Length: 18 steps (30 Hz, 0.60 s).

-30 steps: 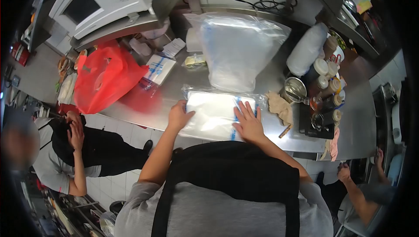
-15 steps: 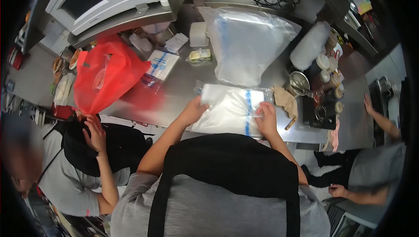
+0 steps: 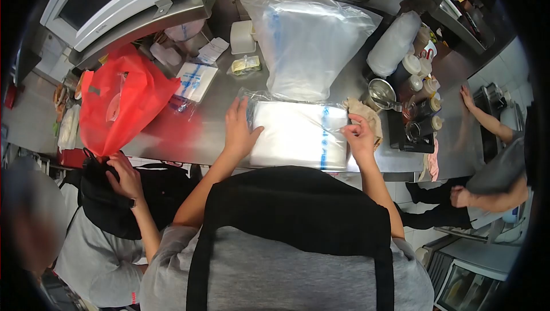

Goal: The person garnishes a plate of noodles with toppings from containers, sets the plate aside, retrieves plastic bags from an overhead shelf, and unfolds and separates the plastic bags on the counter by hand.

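Note:
A white stack of plastic bags (image 3: 289, 133) with a blue printed strip lies on the steel counter in front of me, its clear wrapping along the far edge. My left hand (image 3: 239, 130) is open at the stack's left side, fingers pointing away from me. At the right side my right hand (image 3: 359, 134) has thumb and index finger pressed together near the stack's edge; whatever they pinch is too small to make out. Beyond the stack lies a large pile of clear plastic bags (image 3: 312, 47).
A red bag (image 3: 123, 99) lies left, beside a smaller blue-printed packet (image 3: 196, 81). To the right are a beige cloth (image 3: 365, 117), a metal pot (image 3: 381, 92) and several bottles (image 3: 424, 105). Co-workers stand at left (image 3: 97, 254) and right (image 3: 498, 185).
My left hand has gone from gripping the stack's corner to spread fingers beside it. The lifted stack now lies flatter. My right hand has shifted to its right edge, still pinched.

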{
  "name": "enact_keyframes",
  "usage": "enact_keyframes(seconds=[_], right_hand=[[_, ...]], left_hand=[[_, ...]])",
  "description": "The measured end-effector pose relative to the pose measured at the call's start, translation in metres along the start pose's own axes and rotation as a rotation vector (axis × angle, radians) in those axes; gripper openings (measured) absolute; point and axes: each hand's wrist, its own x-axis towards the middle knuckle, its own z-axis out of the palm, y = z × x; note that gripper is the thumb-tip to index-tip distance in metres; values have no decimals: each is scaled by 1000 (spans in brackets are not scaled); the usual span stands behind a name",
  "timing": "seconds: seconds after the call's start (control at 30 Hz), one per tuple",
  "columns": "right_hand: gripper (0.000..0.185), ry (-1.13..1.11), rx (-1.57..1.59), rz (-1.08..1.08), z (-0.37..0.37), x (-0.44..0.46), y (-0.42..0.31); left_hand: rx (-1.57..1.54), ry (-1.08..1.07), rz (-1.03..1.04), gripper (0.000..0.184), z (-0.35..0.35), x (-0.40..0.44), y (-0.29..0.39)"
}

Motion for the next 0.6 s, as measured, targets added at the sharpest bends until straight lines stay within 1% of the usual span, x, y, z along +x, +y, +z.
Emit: enact_keyframes(seconds=[0.1,0.13,0.17,0.23,0.3,0.37,0.4,0.43,0.5,0.57,0.6], right_hand=[[50,-73,269,155,7,6,-1],[50,-107,312,185,9,4,-13],[51,-174,242,117,11,2,-25],[52,-308,100,-35,12,-4,-42],[57,-361,-84,-188,8,-15,-40],[61,-348,-26,-208,3,-25,-57],[62,-383,8,-187,-1,-25,-64],[47,-325,-105,-241,-1,-27,-68],[24,-342,-38,-197,-3,-22,-63],[11,-290,7,-198,-9,-19,-75],[11,-288,4,-189,-15,-16,-76]], left_hand=[[-51,-73,324,81,-5,11,11],[-135,-151,394,82,-8,14,25],[-217,-226,466,82,-6,19,43],[-197,-258,616,82,5,24,75],[-78,-382,618,63,15,26,94],[124,-534,632,38,37,32,89],[30,-447,697,19,29,28,95],[2,-483,704,18,23,27,101],[-6,-467,733,17,12,23,109],[63,-403,720,14,-4,22,105],[70,-358,673,14,-8,21,94]])
